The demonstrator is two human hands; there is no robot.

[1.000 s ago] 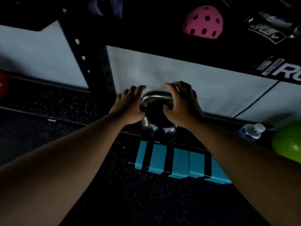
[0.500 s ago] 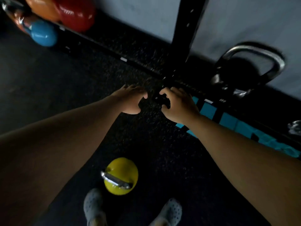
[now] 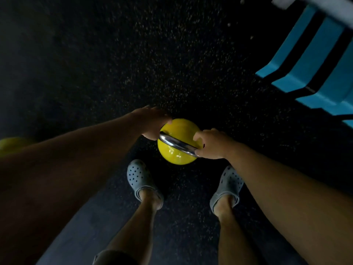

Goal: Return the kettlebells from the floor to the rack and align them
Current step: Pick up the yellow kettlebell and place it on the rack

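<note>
Head view looked down on a dark speckled floor (image 3: 133, 64), with blue blocks (image 3: 313, 60) at upper right. Between 2 grey clogs (image 3: 142, 180) sat a yellow kettlebell (image 3: 176, 155); the left hand (image 3: 152, 124) and right hand (image 3: 214, 144) each clasped an end of its chrome handle (image 3: 176, 144).

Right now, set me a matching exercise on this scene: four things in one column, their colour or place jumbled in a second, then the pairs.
Things
1. kettlebell
2. handle
3. clogs
4. left hand

Descriptions
A. grey, with holes
B. yellow, on the floor
C. at the handle's left end
D. shiny metal bar

Pairs: 1-B, 2-D, 3-A, 4-C
</note>
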